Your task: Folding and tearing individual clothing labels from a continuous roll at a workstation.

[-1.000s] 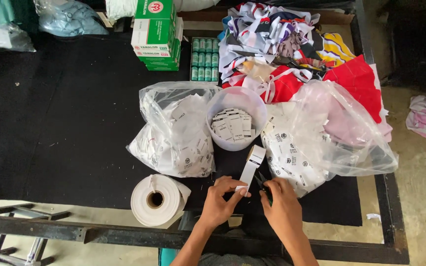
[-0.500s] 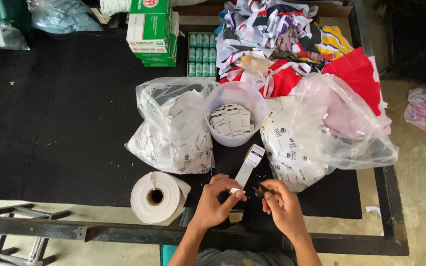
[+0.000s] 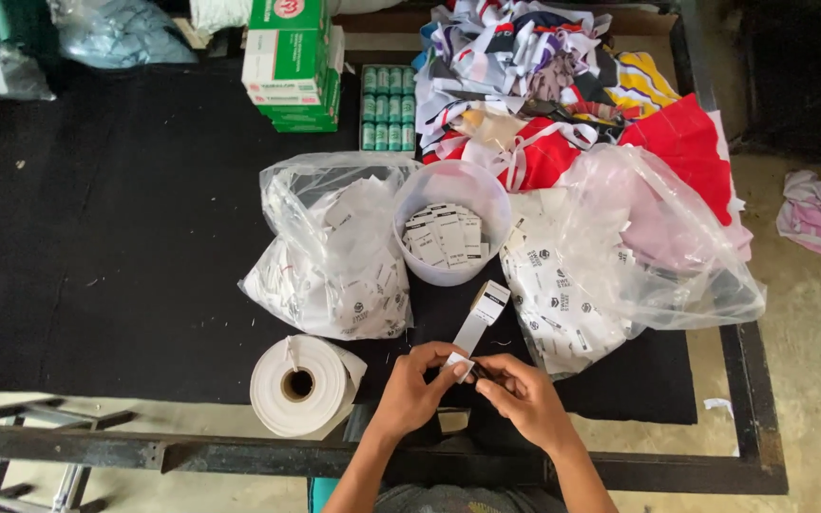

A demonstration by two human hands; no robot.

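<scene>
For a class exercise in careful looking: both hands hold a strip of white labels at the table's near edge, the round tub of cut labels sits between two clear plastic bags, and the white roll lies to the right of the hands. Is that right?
Not quite. In the head view the white roll lies to the left of the left hand and right hand, not the right. The rest stands: both hands hold the strip of white labels, and the round tub sits between the two clear plastic bags.

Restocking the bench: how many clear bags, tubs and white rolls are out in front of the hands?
Clear plastic bags of labels: 2, left bag and right bag
Translucent tub of labels: 1
White roll: 1
Total: 4
</scene>
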